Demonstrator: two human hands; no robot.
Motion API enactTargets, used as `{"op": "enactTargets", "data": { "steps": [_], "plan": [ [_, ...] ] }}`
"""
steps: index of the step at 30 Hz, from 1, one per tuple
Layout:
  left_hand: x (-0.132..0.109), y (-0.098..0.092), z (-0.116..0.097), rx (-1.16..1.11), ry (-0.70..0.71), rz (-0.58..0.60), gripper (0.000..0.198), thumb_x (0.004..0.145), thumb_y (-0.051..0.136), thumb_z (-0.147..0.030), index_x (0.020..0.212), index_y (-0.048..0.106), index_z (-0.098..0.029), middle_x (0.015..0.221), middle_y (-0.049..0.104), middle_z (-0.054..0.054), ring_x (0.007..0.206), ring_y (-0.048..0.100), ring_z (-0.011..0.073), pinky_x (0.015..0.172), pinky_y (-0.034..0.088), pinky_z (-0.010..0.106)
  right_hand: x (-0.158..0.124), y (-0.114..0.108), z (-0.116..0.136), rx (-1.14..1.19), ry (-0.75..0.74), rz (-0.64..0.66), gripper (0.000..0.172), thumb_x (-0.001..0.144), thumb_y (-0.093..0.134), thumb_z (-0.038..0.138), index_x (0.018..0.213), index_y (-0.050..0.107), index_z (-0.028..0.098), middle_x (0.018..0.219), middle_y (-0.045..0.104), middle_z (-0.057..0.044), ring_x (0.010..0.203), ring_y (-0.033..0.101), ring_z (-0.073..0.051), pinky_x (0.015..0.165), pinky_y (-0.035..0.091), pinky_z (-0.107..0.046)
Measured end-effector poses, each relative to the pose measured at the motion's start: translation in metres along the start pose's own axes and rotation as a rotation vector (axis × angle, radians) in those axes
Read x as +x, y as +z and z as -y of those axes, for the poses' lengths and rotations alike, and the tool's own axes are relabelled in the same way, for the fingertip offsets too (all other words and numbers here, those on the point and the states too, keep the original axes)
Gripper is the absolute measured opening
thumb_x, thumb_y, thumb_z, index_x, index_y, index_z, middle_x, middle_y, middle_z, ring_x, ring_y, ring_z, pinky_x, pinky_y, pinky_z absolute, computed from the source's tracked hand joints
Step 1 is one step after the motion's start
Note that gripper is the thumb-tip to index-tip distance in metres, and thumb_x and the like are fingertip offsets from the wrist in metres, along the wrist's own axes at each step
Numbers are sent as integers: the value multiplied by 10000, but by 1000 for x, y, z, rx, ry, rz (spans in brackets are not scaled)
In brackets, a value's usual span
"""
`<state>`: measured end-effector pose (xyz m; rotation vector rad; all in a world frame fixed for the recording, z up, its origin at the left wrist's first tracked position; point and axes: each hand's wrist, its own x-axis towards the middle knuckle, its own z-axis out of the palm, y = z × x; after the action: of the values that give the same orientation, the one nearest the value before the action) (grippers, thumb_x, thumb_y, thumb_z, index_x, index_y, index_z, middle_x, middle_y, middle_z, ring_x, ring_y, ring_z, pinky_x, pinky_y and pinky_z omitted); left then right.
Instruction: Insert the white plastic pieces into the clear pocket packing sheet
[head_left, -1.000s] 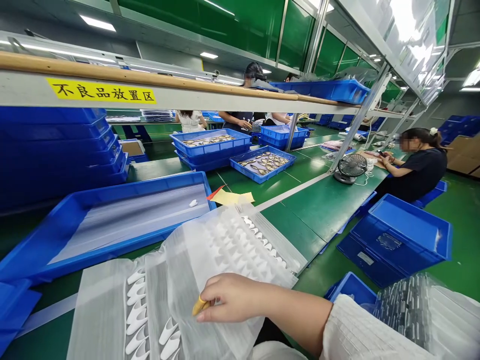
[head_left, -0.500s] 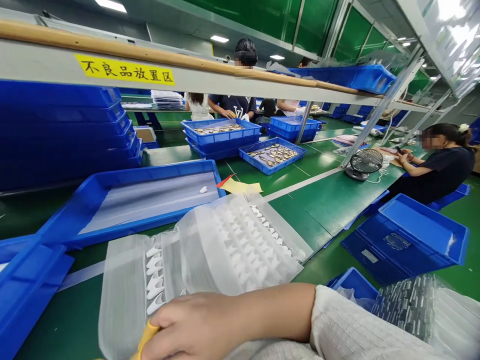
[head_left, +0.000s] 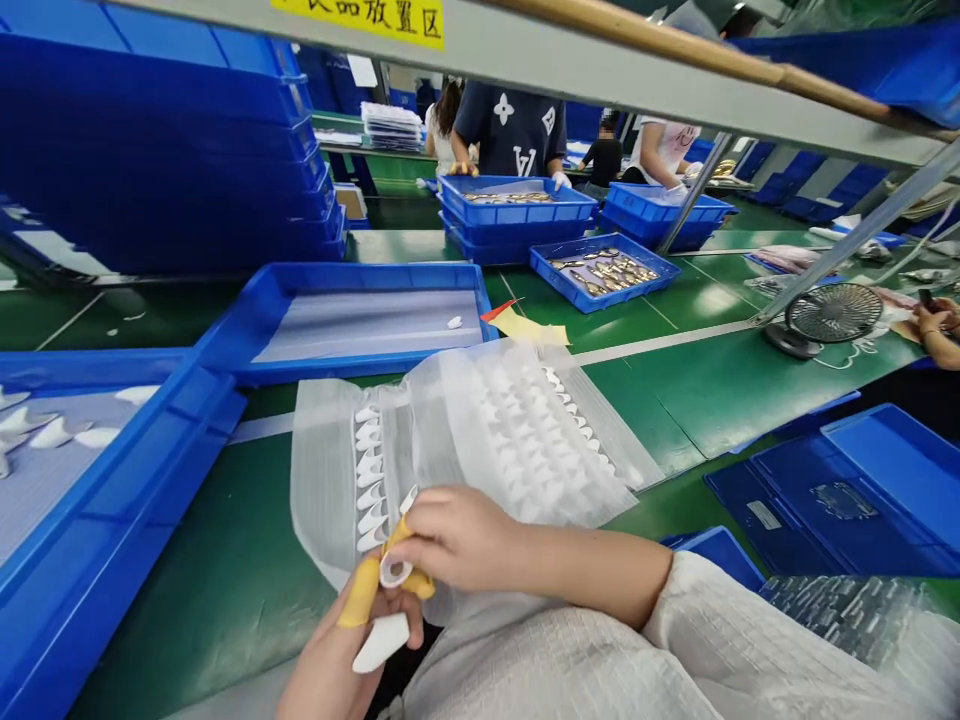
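My right hand (head_left: 457, 540), with yellow finger cots on, pinches a small white plastic piece (head_left: 394, 570) at the near edge of a white foam sheet (head_left: 480, 430) that carries rows of the same white pieces. My left hand (head_left: 341, 650) comes up from the bottom, a yellow cot on one finger. It holds another white plastic piece (head_left: 381, 642) and meets my right hand at the pinched piece. Both hands are closed.
A blue tray (head_left: 352, 320) with one white piece lies beyond the sheet. Another blue tray (head_left: 97, 480) with white pieces is at my left. Stacked blue trays stand at the back left. Other people work behind more trays. A small fan (head_left: 825, 318) stands at the right.
The view has dropped and swung left. My left hand has come into view holding a white piece. My right hand, earlier on the sheet, now pinches a white piece against it.
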<state>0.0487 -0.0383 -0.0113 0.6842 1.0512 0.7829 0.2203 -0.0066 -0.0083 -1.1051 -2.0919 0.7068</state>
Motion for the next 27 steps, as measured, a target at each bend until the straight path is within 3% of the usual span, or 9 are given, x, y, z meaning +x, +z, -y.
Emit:
{"op": "enactTargets", "data": {
  "steps": [4, 7, 10, 12, 14, 16, 20, 23, 27],
  "plan": [
    [-2, 0, 4, -35, -19, 88, 515, 752, 785, -587, 1009, 668, -156, 712, 671, 13, 536, 574, 129, 562, 471, 258, -3, 2, -3, 323, 230, -31, 203, 931, 637, 280, 759, 595, 181, 766, 549, 15, 705, 551, -124, 648, 435, -243],
    [-1, -1, 6, -133, -48, 126, 496, 770, 758, -611, 893, 656, -142, 659, 637, 9, 501, 548, 110, 525, 438, 237, -8, 3, -7, 458, 319, -45, 110, 949, 602, 293, 957, 646, 192, 853, 603, -5, 756, 578, -142, 677, 459, -264],
    [2, -1, 7, -175, -60, 129, 488, 798, 720, -624, 841, 640, -144, 546, 579, -6, 476, 532, 115, 505, 419, 228, -11, -2, -5, 450, 300, -10, 134, 947, 607, 289, 1041, 656, 206, 890, 580, -13, 766, 561, -145, 687, 462, -278],
    [3, -2, 8, -149, -52, 131, 513, 813, 684, -653, 800, 623, -144, 552, 591, 8, 478, 537, 116, 507, 419, 232, -12, -6, -3, 385, 229, 70, 87, 932, 632, 276, 910, 667, 200, 859, 534, -6, 742, 529, -139, 679, 443, -279],
    [3, -2, 10, -93, -30, 125, 553, 832, 632, -691, 800, 616, -138, 588, 611, 21, 488, 542, 115, 523, 431, 242, -11, -9, -1, 361, 172, 129, 175, 933, 624, 260, 772, 638, 191, 825, 506, -1, 744, 517, -139, 693, 427, -286],
    [3, -3, 11, -13, 31, 105, 525, 852, 629, -657, 939, 632, -139, 646, 628, 13, 519, 555, 117, 553, 452, 253, -10, -10, -1, 419, 194, 121, 230, 939, 605, 263, 722, 614, 189, 801, 504, 2, 761, 522, -144, 714, 424, -293],
    [4, -8, 15, 242, 261, 62, 516, 819, 743, -414, 1253, 545, -218, 856, 646, 0, 668, 595, 136, 652, 499, 283, -9, -8, -4, 718, 400, 111, 218, 923, 621, 367, 797, 614, 190, 814, 570, 1, 782, 555, -153, 746, 446, -309],
    [5, -12, 16, 529, 398, -47, 378, 827, 713, -337, 1169, 599, -225, 893, 636, 7, 766, 600, 158, 732, 502, 313, -11, -5, -5, 848, 453, 140, 263, 896, 651, 437, 820, 606, 189, 809, 590, 3, 777, 559, -151, 758, 455, -314],
    [4, -11, 12, 846, 435, -157, 274, 831, 678, -356, 1059, 634, -210, 907, 668, 29, 810, 623, 202, 757, 493, 358, -14, 1, -1, 777, 511, 88, 321, 813, 747, 463, 869, 558, 210, 796, 560, 25, 732, 533, -142, 698, 445, -296]
  ]
}}
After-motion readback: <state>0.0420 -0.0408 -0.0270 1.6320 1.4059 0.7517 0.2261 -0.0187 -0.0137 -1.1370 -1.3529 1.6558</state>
